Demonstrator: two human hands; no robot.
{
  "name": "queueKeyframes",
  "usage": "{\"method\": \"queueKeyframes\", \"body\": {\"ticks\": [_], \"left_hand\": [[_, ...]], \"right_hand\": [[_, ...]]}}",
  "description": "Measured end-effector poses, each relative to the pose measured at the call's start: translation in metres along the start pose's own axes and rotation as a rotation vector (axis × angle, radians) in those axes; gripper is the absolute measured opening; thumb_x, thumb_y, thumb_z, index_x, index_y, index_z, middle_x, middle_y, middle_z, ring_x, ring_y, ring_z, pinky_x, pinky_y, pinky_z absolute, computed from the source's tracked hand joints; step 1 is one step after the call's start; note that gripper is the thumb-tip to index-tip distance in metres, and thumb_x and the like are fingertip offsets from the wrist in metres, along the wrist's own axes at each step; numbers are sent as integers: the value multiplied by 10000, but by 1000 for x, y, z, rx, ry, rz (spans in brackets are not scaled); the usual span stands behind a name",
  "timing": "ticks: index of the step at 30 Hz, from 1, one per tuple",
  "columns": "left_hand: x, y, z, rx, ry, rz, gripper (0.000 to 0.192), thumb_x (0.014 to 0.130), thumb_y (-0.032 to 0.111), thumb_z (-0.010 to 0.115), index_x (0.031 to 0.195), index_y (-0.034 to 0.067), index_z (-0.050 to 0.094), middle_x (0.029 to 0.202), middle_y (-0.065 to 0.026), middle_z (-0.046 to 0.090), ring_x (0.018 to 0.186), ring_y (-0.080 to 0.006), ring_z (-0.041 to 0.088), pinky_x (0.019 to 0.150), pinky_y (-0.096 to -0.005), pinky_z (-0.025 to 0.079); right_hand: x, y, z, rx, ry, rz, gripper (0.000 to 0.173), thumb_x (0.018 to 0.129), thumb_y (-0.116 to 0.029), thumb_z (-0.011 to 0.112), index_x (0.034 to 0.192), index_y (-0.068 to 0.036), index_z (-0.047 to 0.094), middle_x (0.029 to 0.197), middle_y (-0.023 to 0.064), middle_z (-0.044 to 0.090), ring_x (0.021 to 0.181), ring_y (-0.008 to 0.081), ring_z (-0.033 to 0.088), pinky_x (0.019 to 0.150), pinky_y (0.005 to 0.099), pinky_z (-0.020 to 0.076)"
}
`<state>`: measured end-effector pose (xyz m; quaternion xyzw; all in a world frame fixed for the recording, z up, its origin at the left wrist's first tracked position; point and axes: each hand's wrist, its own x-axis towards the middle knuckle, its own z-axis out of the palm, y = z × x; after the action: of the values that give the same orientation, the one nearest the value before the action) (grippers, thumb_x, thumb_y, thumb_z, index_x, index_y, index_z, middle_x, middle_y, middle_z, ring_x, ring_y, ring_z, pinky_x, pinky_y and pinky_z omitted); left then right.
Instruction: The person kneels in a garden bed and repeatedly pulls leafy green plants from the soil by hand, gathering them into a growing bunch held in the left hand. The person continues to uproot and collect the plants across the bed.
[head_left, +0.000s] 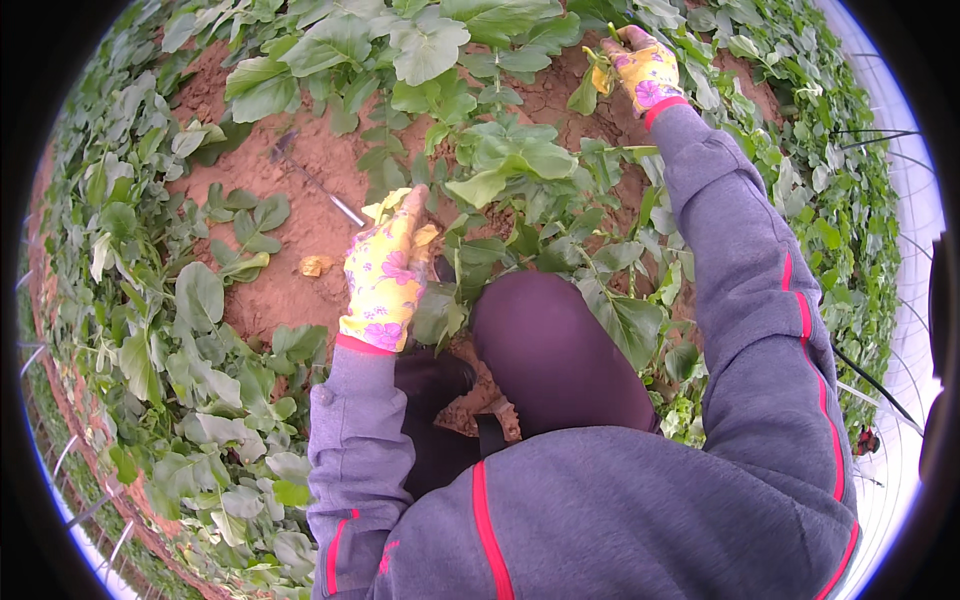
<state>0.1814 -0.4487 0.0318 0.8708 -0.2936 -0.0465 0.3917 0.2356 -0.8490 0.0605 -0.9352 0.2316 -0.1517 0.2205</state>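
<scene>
In a yellow flowered glove, my left hand (388, 274) is closed around yellowed leaves (386, 204), low over the soil beside my knee. My right hand (641, 66), gloved alike, is stretched out to the upper right and grips several green and yellow leaves (598, 79) that hang from its fingers. Between the two hands stand leafy green plants (517, 161) with lobed leaves. A small hand tool with a thin metal shaft (322, 187) lies on the reddish soil, just above and left of my left hand. A crumpled yellow leaf (316, 265) rests on the ground left of that hand.
Dense leafy plants (199, 367) grow along the left, with a patch of bare soil (270, 300) among them. More foliage (840, 225) runs along the right, beside pale plastic sheeting (911, 202) and thin dark rods. My bent knee (555, 345) is close to the middle plants.
</scene>
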Motion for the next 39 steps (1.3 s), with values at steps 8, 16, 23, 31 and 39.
{"method": "queueKeyframes", "body": {"ticks": [8, 16, 23, 31, 39], "left_hand": [[-22, 2, -50, -605, 424, -431, 135, 924, 41, 560, 1045, 23, 618, 941, 16, 567, 786, -44, 487, 700, -165, 400], [-36, 83, -82, -119, 568, 148, 829, 659, 36, 836, 1368, 34, 406, 1297, -101, 479, 1140, -206, 521, 906, -325, 508], [-61, 90, -84, -168, 162, 61, 608, 837, 16, 645, 1389, 10, 390, 1204, -128, 578, 1018, -202, 602, 890, -317, 503], [-87, 102, -75, -605, 222, -166, 677, 777, 3, 693, 1375, -27, 375, 1270, -123, 534, 1121, -167, 548, 992, -308, 427], [-76, 121, -83, -596, 280, -239, 626, 820, 60, 696, 1361, -34, 394, 1242, -165, 564, 1086, -216, 587, 941, -329, 475]], "right_hand": [[-56, -127, -76, 879, 104, -302, 102, 883, -100, 646, 962, -37, 634, 809, 1, 619, 688, 87, 550, 615, 245, 441], [-173, -216, -57, 788, -213, -751, 190, 823, -212, 697, 968, -98, 655, 854, 85, 609, 833, 249, 614, 734, 354, 488], [-255, -213, -33, 1050, -440, -597, 173, 804, -143, 697, 962, -100, 640, 875, 84, 574, 862, 296, 590, 759, 383, 481], [-266, -221, -13, 1198, -490, -206, 127, 834, -109, 662, 934, -35, 638, 913, 91, 629, 874, 217, 611, 800, 343, 482], [-262, -221, -11, 1667, -702, 205, 101, 823, -58, 658, 914, -22, 632, 783, 61, 640, 736, 152, 599, 673, 291, 494]]}}
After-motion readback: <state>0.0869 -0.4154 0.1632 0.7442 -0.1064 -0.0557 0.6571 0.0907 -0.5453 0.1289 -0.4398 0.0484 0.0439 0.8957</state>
